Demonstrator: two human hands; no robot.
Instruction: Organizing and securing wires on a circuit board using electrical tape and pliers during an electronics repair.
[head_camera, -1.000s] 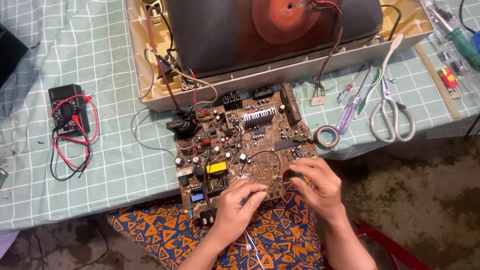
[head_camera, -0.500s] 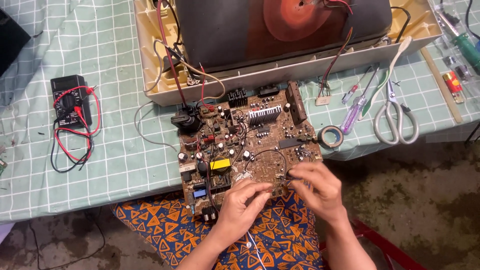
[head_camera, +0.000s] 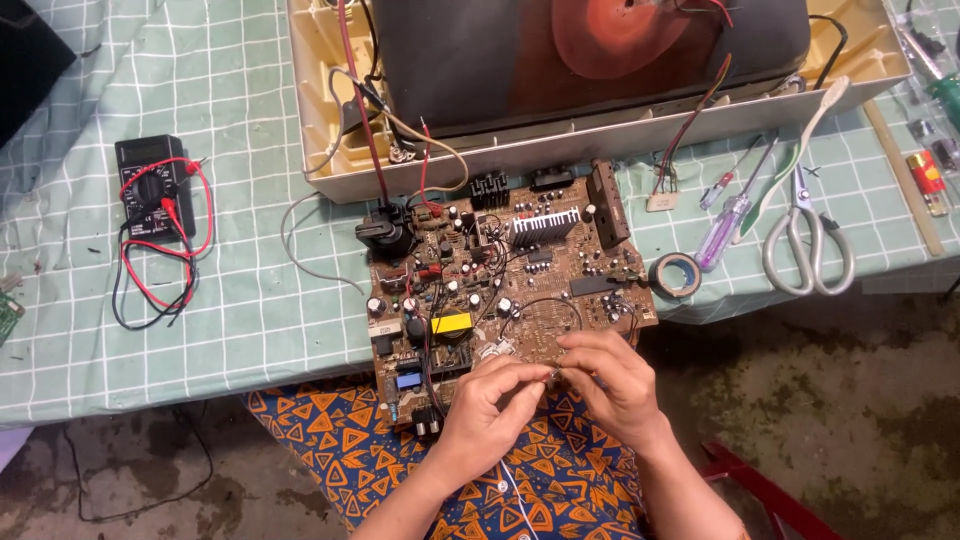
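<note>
Both hands pinched together over the near edge of a brown printed circuit board (head_camera: 505, 290) crowded with components.

Board laid flat, half on the green checked tablecloth (head_camera: 230, 300), half over the patterned orange-and-blue lap, probably to bring the near edge within reach. Left hand (head_camera: 490, 405) and right hand (head_camera: 610, 385) met fingertip to fingertip just above that edge, closed on something small; what, too tiny to tell. Thin black wire loop (head_camera: 545, 310) just beyond the fingers. Black multimeter with red leads (head_camera: 152, 190) well apart to the left; scissors (head_camera: 805, 235) and purple-handled screwdriver (head_camera: 722, 230) to the right.
</note>
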